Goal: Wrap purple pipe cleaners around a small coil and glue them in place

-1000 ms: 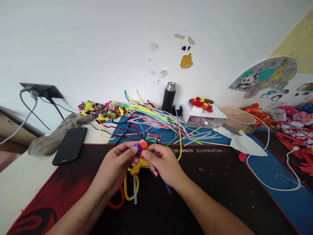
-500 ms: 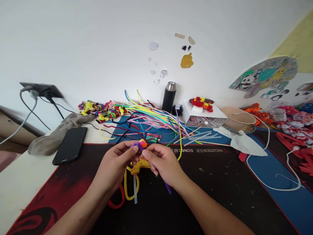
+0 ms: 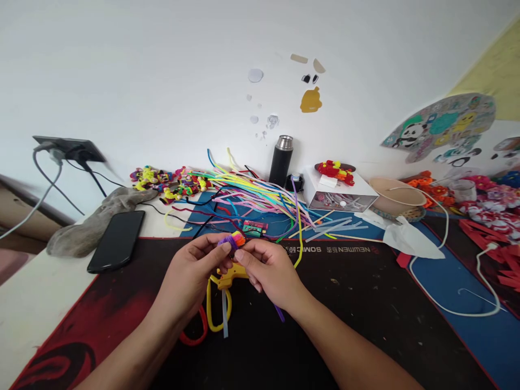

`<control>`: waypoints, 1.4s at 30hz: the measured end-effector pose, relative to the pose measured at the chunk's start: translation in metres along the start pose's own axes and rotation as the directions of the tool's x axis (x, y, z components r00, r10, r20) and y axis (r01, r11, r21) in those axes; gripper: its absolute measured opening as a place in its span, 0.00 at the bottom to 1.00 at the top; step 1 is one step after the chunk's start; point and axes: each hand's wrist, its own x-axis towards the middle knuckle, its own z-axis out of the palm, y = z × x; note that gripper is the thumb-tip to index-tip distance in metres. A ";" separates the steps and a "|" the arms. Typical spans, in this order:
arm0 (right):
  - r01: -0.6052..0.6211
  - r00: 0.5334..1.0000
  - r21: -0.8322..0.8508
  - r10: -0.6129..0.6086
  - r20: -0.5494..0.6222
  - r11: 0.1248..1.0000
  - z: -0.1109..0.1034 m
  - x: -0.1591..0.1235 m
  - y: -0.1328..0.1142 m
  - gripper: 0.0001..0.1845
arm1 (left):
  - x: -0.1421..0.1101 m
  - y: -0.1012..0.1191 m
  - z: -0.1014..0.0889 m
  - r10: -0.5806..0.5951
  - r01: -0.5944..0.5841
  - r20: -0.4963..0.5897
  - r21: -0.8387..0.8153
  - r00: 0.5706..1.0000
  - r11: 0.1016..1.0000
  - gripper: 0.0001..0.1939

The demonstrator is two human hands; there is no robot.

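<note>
Between thumb and fingers my left hand (image 3: 199,268) pinches a small bundle of coiled pipe cleaner (image 3: 236,238), purple with yellow, orange and pink at its tip. My right hand (image 3: 270,268) is closed beside it, thumb against forefinger at the bundle's purple part. A purple pipe cleaner end (image 3: 279,313) sticks out below the right hand. Under both hands lies a yellow glue gun (image 3: 232,276), partly hidden, with a pale glue stick (image 3: 225,314) protruding. A yellow pipe cleaner loop (image 3: 209,309) and a red loop (image 3: 199,333) lie at its left.
Behind the hands spreads a pile of coloured pipe cleaners (image 3: 252,189), with a black flask (image 3: 281,162) behind it. A phone (image 3: 116,242) lies left. At right are glue sticks (image 3: 335,227), a white box (image 3: 341,189) and a white cable (image 3: 459,313).
The hands stay in nearly the same place. The purple strand has been drawn closer around the bundle, and the fingers have shifted slightly.
</note>
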 end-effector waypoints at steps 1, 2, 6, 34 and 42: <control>-0.003 1.000 -0.001 0.003 0.002 1.000 0.000 0.000 0.000 0.22 | 0.000 0.000 0.000 -0.005 0.005 0.001 -0.001 1.000 1.000 0.21; -0.005 1.000 -0.002 0.005 0.003 1.000 0.000 0.000 0.000 0.22 | 0.000 0.001 0.000 -0.008 0.008 0.004 -0.002 1.000 1.000 0.21; -0.007 1.000 -0.002 0.007 0.003 1.000 0.000 0.000 -0.002 0.22 | 0.000 0.001 -0.001 -0.014 0.014 0.024 -0.004 1.000 1.000 0.21; 0.000 1.000 0.119 -0.003 0.024 0.993 -0.002 0.001 -0.003 0.28 | -0.005 0.009 -0.002 -0.133 0.144 0.218 -0.034 0.967 0.989 0.22; 0.037 0.999 0.122 -0.038 0.008 0.992 -0.001 0.001 -0.007 0.26 | -0.007 0.010 0.001 -0.194 0.199 0.287 0.010 0.938 0.980 0.24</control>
